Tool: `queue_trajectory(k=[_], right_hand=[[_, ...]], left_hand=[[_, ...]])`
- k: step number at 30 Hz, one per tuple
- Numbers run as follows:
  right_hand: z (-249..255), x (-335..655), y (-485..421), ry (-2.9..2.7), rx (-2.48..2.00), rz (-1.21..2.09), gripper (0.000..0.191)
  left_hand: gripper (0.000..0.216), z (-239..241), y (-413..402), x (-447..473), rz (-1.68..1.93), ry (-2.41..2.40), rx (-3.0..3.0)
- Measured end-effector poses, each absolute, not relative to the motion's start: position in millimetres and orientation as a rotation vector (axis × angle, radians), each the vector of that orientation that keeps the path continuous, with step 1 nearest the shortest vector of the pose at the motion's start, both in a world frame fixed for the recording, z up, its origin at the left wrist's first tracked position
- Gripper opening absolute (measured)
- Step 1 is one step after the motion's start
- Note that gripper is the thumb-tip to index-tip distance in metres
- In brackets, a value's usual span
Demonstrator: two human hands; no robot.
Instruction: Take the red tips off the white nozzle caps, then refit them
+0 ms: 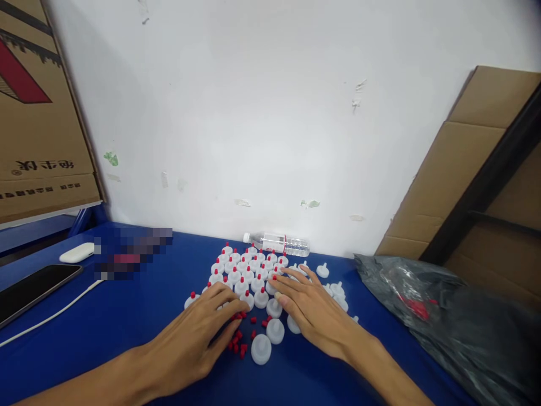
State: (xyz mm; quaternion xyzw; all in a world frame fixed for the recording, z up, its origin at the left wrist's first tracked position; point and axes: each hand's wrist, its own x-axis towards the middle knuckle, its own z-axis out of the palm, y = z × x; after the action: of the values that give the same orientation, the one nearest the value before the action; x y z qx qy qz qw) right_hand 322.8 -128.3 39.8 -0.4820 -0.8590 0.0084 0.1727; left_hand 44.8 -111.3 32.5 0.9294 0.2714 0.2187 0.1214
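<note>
My left hand [207,321] is curled over the near left of the group, thumb and index finger close together around a small red cap [240,316] among a loose pile of red caps [237,341]. My right hand [315,307] reaches in from the right with fingers stretched out, its index fingertip at a white nozzle lid [271,288] that has a red tip. Many red-tipped white lids [242,285] stand in close rows beyond the hands. Bare white lids [261,349] stand in front, between the hands; others [338,290] lie partly hidden behind my right hand.
A clear water bottle [283,243] lies against the wall behind the lids. On the right sits a dark plastic bag [456,327] by cardboard [439,186]. A phone [38,290], white case [77,252] and white cable [54,316] lie left on the blue table [169,293].
</note>
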Motion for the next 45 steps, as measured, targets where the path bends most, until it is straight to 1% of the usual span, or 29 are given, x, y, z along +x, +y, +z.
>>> queue_trajectory(k=[4,8,12,15,22,27,29,30,33,36,38,41,43,45], right_hand=[[49.2,321.5,-132.4,-2.245,-1.258,-0.219,0.035],[52.1,308.0,-139.4,-2.180,-0.990,-0.410,0.016],[48.2,282.2,-148.7,-2.304,-0.680,-0.441,0.018],[45.7,266.2,-154.7,-2.280,-0.611,-0.412,0.017],[41.9,261.2,-151.7,-2.330,-0.600,-0.458,0.026],[45.4,259.8,-151.6,-2.282,-0.504,-0.668,0.024],[48.5,258.8,-153.5,-2.269,-0.483,-0.714,0.023],[49.9,258.4,-154.4,-2.262,-0.480,-0.729,0.023],[52.2,258.5,-155.7,-2.251,-0.477,-0.758,0.021],[52.2,259.8,-155.4,-2.235,-0.458,-0.801,0.018],[51.8,260.9,-154.9,-2.220,-0.444,-0.815,0.017],[48.9,261.6,-153.9,-2.222,-0.462,-0.766,0.017],[44.4,261.0,-153.2,-2.239,-0.499,-0.663,0.015],[38.6,259.6,-152.6,-2.253,-0.532,-0.551,0.018]], left_hand=[[0.029,35.7,-114.0,44.0,0.822,0.775,2.686],[0.024,37.6,-118.2,43.5,0.935,0.776,2.628],[0.013,36.2,-118.9,42.3,0.911,0.819,2.640],[0.004,35.0,-116.5,41.6,0.800,0.766,2.697],[0.022,33.7,-113.6,43.3,0.706,0.546,2.796],[0.028,13.5,-118.8,29.2,1.013,0.666,2.792],[0.038,3.0,-120.3,24.0,1.067,0.757,2.794],[0.040,-1.4,-121.0,23.1,1.017,0.778,2.756],[0.035,-8.8,-123.4,26.8,1.058,0.843,2.542],[0.037,-7.4,-125.5,33.7,1.056,0.876,2.407],[0.035,-1.6,-125.2,37.0,1.105,0.829,2.437],[0.028,12.8,-121.5,39.9,1.149,0.636,2.656],[0.027,22.5,-118.5,40.8,1.010,0.557,2.748],[0.021,28.9,-116.4,41.0,0.882,0.576,2.749]])
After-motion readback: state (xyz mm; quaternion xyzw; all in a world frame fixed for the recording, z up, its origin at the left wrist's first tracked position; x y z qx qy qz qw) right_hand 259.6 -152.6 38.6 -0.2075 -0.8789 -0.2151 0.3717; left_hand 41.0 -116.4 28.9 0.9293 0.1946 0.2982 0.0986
